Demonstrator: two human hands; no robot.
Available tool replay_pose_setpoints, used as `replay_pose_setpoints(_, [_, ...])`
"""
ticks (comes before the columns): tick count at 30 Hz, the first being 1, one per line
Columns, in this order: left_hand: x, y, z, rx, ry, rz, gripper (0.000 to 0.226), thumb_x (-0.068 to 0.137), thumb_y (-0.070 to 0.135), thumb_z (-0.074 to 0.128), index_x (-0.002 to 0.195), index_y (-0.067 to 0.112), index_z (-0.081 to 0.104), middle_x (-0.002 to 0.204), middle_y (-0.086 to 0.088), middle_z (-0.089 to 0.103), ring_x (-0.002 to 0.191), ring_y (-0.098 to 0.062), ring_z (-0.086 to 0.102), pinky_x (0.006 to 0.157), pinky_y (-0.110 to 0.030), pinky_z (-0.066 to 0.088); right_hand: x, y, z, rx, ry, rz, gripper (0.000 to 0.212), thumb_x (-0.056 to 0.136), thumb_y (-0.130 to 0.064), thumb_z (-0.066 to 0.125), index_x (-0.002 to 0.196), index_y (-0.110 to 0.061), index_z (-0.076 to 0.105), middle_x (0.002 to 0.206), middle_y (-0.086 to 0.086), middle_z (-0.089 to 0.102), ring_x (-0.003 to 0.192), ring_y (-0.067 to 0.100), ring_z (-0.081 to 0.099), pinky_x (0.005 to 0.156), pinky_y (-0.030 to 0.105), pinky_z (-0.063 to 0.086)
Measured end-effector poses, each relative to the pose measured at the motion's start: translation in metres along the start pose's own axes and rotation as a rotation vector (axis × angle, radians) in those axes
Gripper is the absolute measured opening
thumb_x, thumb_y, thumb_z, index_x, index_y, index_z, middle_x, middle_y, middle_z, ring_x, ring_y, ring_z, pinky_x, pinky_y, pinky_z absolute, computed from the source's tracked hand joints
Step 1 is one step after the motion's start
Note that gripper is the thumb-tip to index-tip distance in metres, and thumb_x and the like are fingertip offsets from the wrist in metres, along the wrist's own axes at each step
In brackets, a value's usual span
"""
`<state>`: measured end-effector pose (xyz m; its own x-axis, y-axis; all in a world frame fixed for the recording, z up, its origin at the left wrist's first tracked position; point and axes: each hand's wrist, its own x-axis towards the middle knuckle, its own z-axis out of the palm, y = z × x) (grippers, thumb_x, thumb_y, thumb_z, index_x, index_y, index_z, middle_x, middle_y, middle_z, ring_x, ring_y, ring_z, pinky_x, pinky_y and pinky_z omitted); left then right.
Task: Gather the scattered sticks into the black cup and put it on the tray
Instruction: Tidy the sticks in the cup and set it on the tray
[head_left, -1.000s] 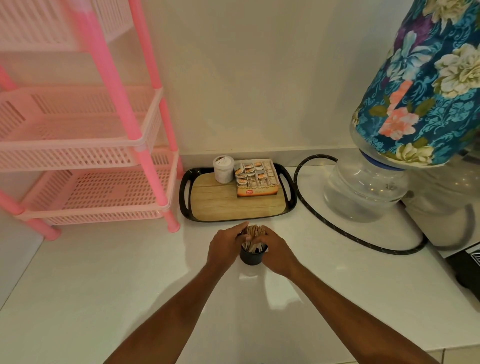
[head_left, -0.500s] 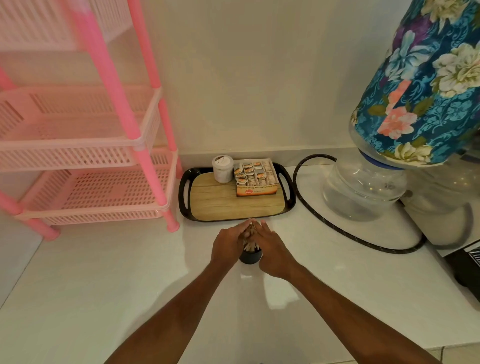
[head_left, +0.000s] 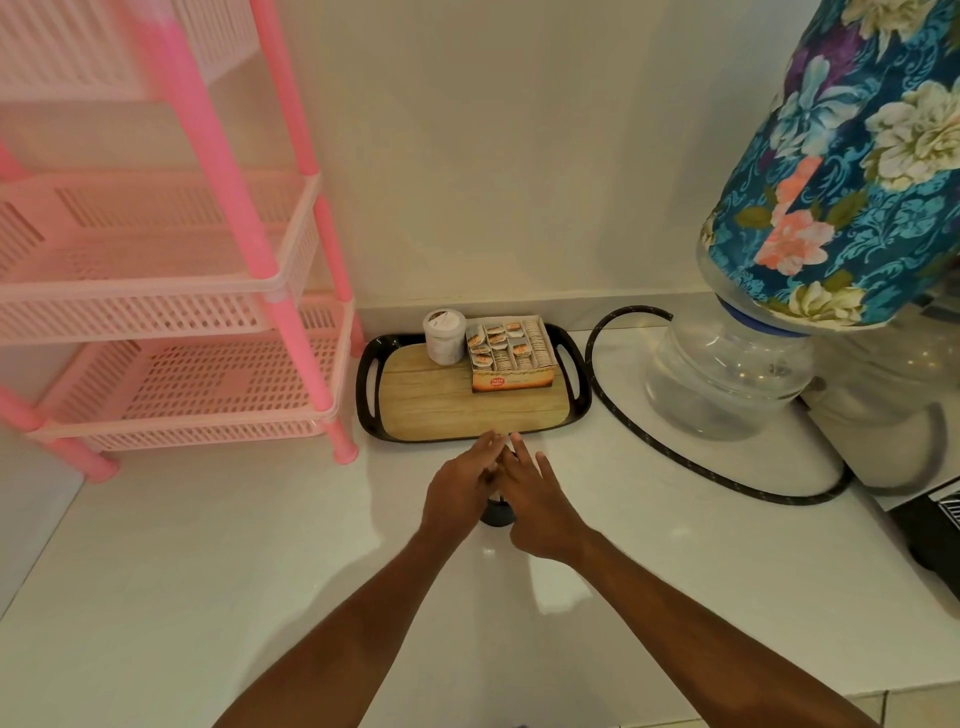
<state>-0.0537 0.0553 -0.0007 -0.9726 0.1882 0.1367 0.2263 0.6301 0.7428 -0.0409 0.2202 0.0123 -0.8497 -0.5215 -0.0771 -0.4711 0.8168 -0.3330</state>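
The small black cup (head_left: 496, 513) stands on the white counter just in front of the tray, and only its lower part shows between my wrists. My left hand (head_left: 457, 488) and my right hand (head_left: 537, 501) are pressed together above it, fingers straight and pointing toward the tray. They squeeze the bundle of sticks between the palms, which hides the sticks. The black tray (head_left: 581, 410) with a wood-pattern floor lies beyond my fingertips, against the wall.
On the tray's far side stand a white jar (head_left: 444, 336) and an open box of sachets (head_left: 511, 354). A pink plastic rack (head_left: 171, 332) is on the left. On the right are a black hose (head_left: 675, 452) and a water bottle (head_left: 727, 374) under a floral cover.
My hands have closed in from the sides of the cup and flattened against each other over it. The stick tops seen earlier are now covered.
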Motion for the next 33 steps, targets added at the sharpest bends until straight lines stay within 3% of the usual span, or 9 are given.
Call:
replay_pose_setpoints(4, [-0.003,-0.006,0.003,0.2,-0.075,0.177,0.065,0.103,0.006,0.061,0.162,0.014,0.035,0.173,0.0,0.026,0.158,-0.016,0.031,0.124,-0.037,0.042,0.0,0.0,0.0,-0.02,-0.005,-0.003,0.082,0.082,0.002,0.066,0.158,-0.018,0.04,0.174,0.005,-0.011,0.156,0.029,-0.028,0.128,0.06,-0.002])
replay_pose_setpoints(8, [-0.003,-0.004,0.005,0.307,-0.059,0.171,0.065,0.104,0.013,0.059,0.163,0.014,0.031,0.174,-0.001,0.023,0.162,-0.018,0.021,0.129,-0.039,0.032,-0.001,0.003,0.003,0.017,0.022,0.022,0.078,0.081,0.003,0.067,0.153,-0.02,0.047,0.174,0.006,-0.012,0.156,0.029,-0.028,0.129,0.058,-0.002])
replay_pose_setpoints(14, [0.0,0.003,0.0,0.217,-0.075,0.123,0.058,0.11,0.022,0.049,0.164,0.017,0.03,0.172,-0.001,0.03,0.16,-0.018,0.028,0.129,-0.041,0.033,-0.012,0.012,0.002,0.262,0.182,0.143,0.069,0.077,0.015,0.067,0.133,-0.024,0.061,0.175,0.003,0.008,0.162,0.022,-0.005,0.129,0.047,0.023])
replay_pose_setpoints(17, [-0.002,0.005,-0.002,-0.014,0.051,-0.027,0.055,0.111,0.015,0.044,0.164,0.016,0.03,0.167,-0.003,0.041,0.152,-0.013,0.042,0.123,-0.017,0.033,-0.02,0.013,0.004,0.31,0.247,0.236,0.064,0.085,0.008,0.07,0.131,-0.033,0.054,0.174,-0.004,0.012,0.162,0.016,0.007,0.124,0.034,0.033])
replay_pose_setpoints(19, [-0.001,0.006,-0.004,-0.172,0.202,-0.234,0.05,0.112,0.011,0.041,0.161,0.012,0.037,0.156,-0.009,0.055,0.132,-0.003,0.057,0.109,-0.001,0.033,-0.024,0.013,0.004,0.295,0.257,0.28,0.055,0.09,-0.007,0.075,0.129,-0.037,0.051,0.173,-0.007,0.013,0.161,0.016,0.013,0.121,0.031,0.038])
replay_pose_setpoints(21, [0.0,0.003,-0.008,-0.286,0.281,-0.406,0.044,0.113,0.012,0.039,0.157,0.012,0.046,0.151,-0.009,0.06,0.131,-0.009,0.06,0.116,-0.018,0.039,-0.024,0.013,0.003,0.185,0.24,0.294,0.05,0.092,-0.024,0.077,0.133,-0.036,0.051,0.174,-0.005,0.011,0.161,0.017,0.012,0.122,0.035,0.039])
replay_pose_setpoints(24, [-0.002,-0.007,-0.011,-0.342,0.258,-0.44,0.04,0.112,0.011,0.041,0.149,0.013,0.057,0.149,-0.006,0.063,0.14,-0.023,0.057,0.123,-0.041,0.042,-0.02,0.009,0.001,0.022,0.167,0.285,0.063,0.094,-0.043,0.073,0.149,-0.03,0.046,0.176,0.0,0.001,0.162,0.021,0.001,0.128,0.042,0.028])
replay_pose_setpoints(27, [-0.008,-0.013,-0.01,-0.373,0.185,-0.416,0.039,0.111,0.008,0.044,0.147,0.013,0.059,0.146,-0.005,0.065,0.136,-0.021,0.06,0.12,-0.044,0.046,-0.014,0.003,-0.001,-0.05,0.101,0.276,0.074,0.096,-0.045,0.07,0.158,-0.024,0.036,0.175,0.007,-0.009,0.161,0.026,-0.01,0.131,0.046,0.017])
replay_pose_setpoints(33, [-0.012,-0.013,-0.006,-0.383,0.102,-0.377,0.038,0.11,0.011,0.049,0.145,0.015,0.062,0.143,-0.003,0.067,0.133,-0.017,0.062,0.115,-0.036,0.051,-0.01,-0.008,-0.003,-0.083,0.076,0.262,0.078,0.098,-0.036,0.069,0.161,-0.017,0.028,0.174,0.011,-0.007,0.161,0.03,-0.011,0.131,0.047,0.013])
